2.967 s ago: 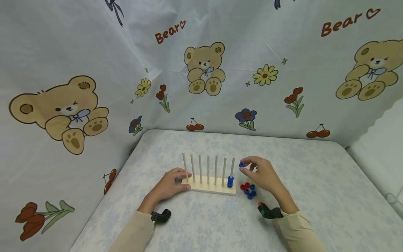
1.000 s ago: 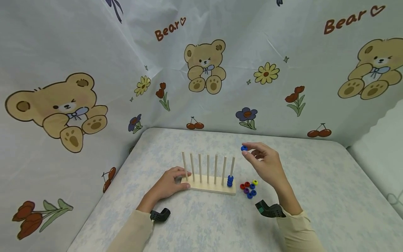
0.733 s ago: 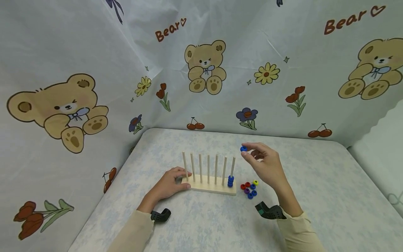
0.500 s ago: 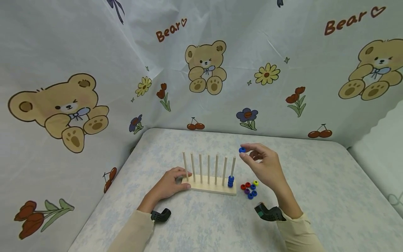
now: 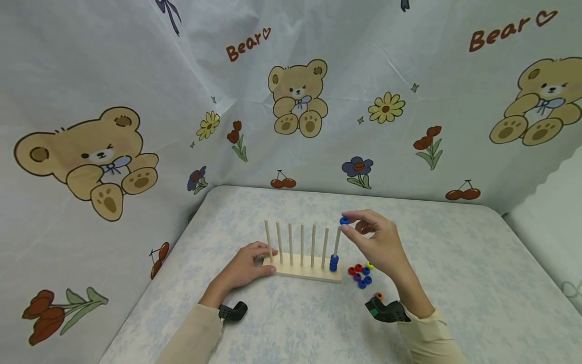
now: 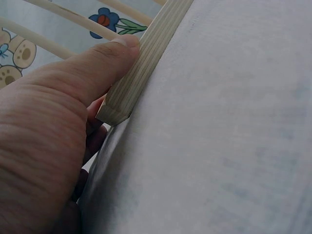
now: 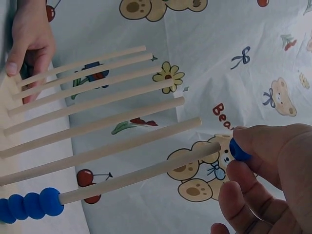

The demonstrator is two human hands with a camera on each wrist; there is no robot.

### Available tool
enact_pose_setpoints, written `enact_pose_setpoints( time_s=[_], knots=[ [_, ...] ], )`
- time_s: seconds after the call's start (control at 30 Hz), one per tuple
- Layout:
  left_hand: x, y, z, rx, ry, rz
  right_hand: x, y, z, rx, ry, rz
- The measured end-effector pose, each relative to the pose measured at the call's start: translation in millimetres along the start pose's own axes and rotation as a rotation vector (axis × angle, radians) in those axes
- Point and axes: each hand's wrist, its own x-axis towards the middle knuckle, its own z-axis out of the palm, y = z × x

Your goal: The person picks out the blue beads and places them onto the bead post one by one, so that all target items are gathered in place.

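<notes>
A wooden peg stand [image 5: 302, 272] with a row of upright pegs stands on the table. Its left end is gripped by my left hand [image 5: 245, 264], the thumb on the front edge and the fingers behind; in the left wrist view the thumb lies along the wooden base [image 6: 146, 63]. Several blue beads [image 5: 334, 263] are stacked at the bottom of the rightmost peg [image 5: 337, 242]. My right hand [image 5: 379, 245] pinches one more blue bead [image 5: 344, 221] between thumb and forefinger. In the right wrist view, this bead [image 7: 239, 149] is just off the peg's tip, slightly apart from it.
Right of the stand lies a loose cluster of beads: red [image 5: 358, 267], purple [image 5: 357, 277], blue [image 5: 362, 284] and a partly hidden yellow bead [image 5: 370, 265]. An orange bead [image 5: 379, 296] lies by my right wrist camera [image 5: 386, 309]. A bear-printed curtain [image 5: 300, 156] hangs behind the table.
Over the last second my right hand has moved left and slightly down, bringing the blue bead close to the rightmost peg's top. The orange bead shows again. My left hand stays put.
</notes>
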Motion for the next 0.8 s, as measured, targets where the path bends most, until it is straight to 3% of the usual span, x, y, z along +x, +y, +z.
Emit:
enact_pose_setpoints(
  time_s=[0.8],
  knots=[
    [-0.8, 1.8, -0.1, -0.006, 0.0, 0.008, -0.7, -3.7, 3.8, -0.035, -0.048, 0.026]
  ],
)
